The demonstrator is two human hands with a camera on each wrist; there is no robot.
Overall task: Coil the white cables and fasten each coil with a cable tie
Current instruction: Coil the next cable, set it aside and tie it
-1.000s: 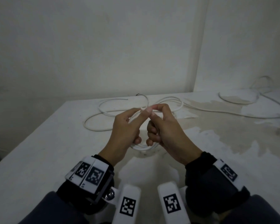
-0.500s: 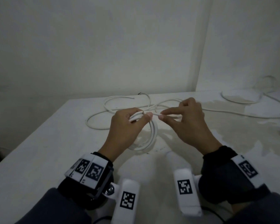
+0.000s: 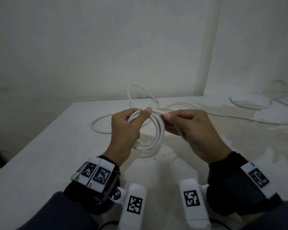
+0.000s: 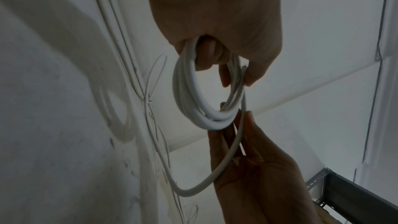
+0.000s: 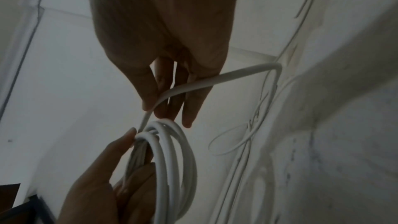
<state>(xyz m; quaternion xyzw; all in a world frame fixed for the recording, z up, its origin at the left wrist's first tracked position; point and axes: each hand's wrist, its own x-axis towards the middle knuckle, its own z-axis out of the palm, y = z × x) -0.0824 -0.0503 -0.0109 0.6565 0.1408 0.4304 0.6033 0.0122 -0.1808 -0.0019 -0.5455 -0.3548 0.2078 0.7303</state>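
Observation:
A coil of white cable (image 3: 158,130) hangs above the table, several loops thick. My left hand (image 3: 125,128) grips its top between thumb and fingers; the left wrist view shows the coil (image 4: 193,101) running through that fist. My right hand (image 3: 188,128) pinches the free strand (image 3: 158,111) just right of the left thumb. In the right wrist view that strand (image 5: 193,84) runs between the fingers and into the coil (image 5: 172,168). The rest of the cable (image 3: 106,123) trails loose on the table behind. No cable tie is in sight.
The white table (image 3: 40,163) has a stained patch (image 3: 206,140) under and right of the hands. A second white cable (image 3: 249,107) loops along the far right, by the wall corner. The table's left edge drops away to a dark floor.
The right hand has moved from against the left hand out to the right, drawing the strand, and now brings it back to the coil's top. The loose loop behind has lifted.

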